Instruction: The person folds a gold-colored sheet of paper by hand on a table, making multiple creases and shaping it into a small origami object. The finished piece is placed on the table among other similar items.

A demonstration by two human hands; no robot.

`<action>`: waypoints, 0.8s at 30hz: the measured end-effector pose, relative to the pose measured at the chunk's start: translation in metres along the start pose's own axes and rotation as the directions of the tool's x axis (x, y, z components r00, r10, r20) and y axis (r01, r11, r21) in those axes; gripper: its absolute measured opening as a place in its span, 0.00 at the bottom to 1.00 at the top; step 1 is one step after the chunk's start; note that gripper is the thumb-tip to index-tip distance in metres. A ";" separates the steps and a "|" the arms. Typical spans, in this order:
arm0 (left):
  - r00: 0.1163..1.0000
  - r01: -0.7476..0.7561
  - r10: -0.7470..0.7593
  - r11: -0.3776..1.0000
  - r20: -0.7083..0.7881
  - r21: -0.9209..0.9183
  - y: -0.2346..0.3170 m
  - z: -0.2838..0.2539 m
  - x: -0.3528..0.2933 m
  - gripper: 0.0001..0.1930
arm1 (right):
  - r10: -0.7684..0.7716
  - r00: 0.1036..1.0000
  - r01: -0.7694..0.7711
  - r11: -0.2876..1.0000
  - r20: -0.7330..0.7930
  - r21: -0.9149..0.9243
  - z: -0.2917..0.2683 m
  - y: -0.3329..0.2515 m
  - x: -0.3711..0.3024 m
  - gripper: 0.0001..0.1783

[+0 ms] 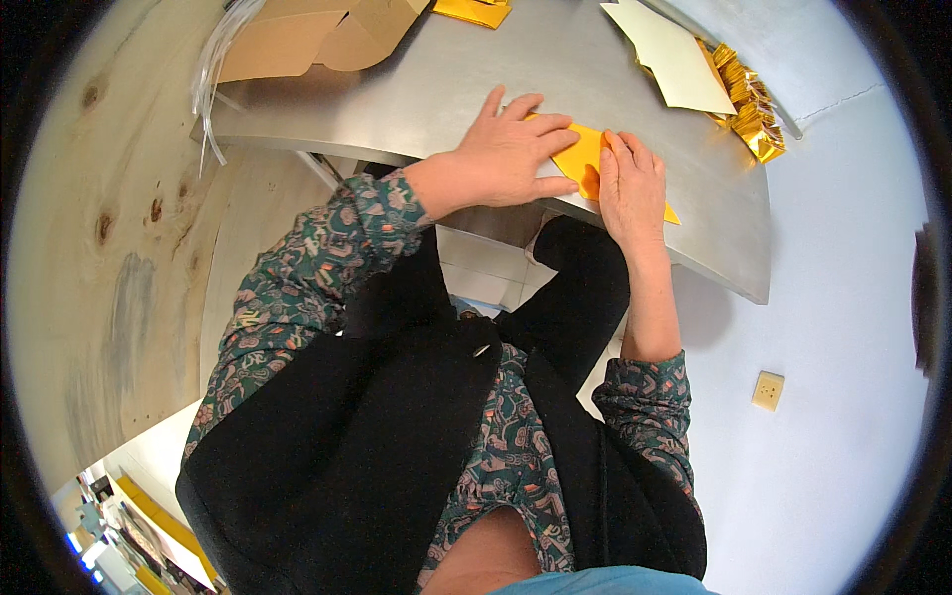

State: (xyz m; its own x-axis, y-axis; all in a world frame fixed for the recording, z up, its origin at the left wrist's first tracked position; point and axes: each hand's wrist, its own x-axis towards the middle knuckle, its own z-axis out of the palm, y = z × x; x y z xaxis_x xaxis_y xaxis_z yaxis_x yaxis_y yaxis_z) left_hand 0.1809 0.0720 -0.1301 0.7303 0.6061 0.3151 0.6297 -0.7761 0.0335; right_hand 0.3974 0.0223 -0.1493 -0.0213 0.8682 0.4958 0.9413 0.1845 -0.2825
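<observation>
A sheet of yellow-gold paper (583, 159), with folded, angled edges, lies on the grey metal table (476, 69) near its front edge. My left hand (498, 157) rests flat across the paper's left part, its fingers spread and pointing right. On the right side, my right hand (633, 190) has its fingers pressed together with the thumb at a raised edge of the paper. A pointed corner of the sheet sticks out to the right of that hand. Parts of the paper are hidden under both hands.
An open brown cardboard box (307, 40) stands at the back left beside clear plastic strips (213, 79). More gold paper (474, 10) lies at the far edge. A cream card (679, 59) and a bundle of folded gold foil paper (749, 104) sit far right, near a white wall.
</observation>
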 end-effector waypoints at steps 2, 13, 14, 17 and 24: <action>1.000 0.009 -0.009 0.999 0.006 0.032 -0.011 -0.006 -0.010 0.37 | 0.016 1.000 -0.016 1.000 0.001 -0.003 0.001 0.001 0.000 0.22; 0.992 0.072 -0.072 0.997 -0.106 -0.001 -0.047 -0.036 -0.035 0.28 | 0.031 0.999 -0.031 0.999 0.030 0.008 -0.004 -0.006 0.000 0.22; 0.983 -0.009 0.000 0.999 -0.182 -0.054 -0.044 -0.031 -0.026 0.27 | 0.036 0.999 -0.036 0.999 0.033 -0.001 -0.003 -0.006 0.000 0.22; 0.966 -0.145 0.111 0.981 -0.235 -0.132 -0.033 -0.014 -0.003 0.23 | 0.026 0.999 -0.026 1.000 0.040 -0.003 -0.002 -0.007 -0.001 0.23; 0.988 -0.118 0.103 0.984 -0.111 -0.135 -0.031 -0.003 0.001 0.22 | -0.109 0.986 0.132 0.973 -0.128 0.191 -0.020 -0.010 -0.013 0.22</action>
State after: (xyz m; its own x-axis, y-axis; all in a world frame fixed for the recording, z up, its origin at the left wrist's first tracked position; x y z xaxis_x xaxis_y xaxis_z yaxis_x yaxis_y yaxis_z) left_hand 0.1610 0.0959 -0.1280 0.7575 0.4997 0.4202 0.4975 -0.8585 0.1241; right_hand 0.3954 0.0000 -0.1365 -0.0802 0.7768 0.6246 0.8484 0.3821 -0.3664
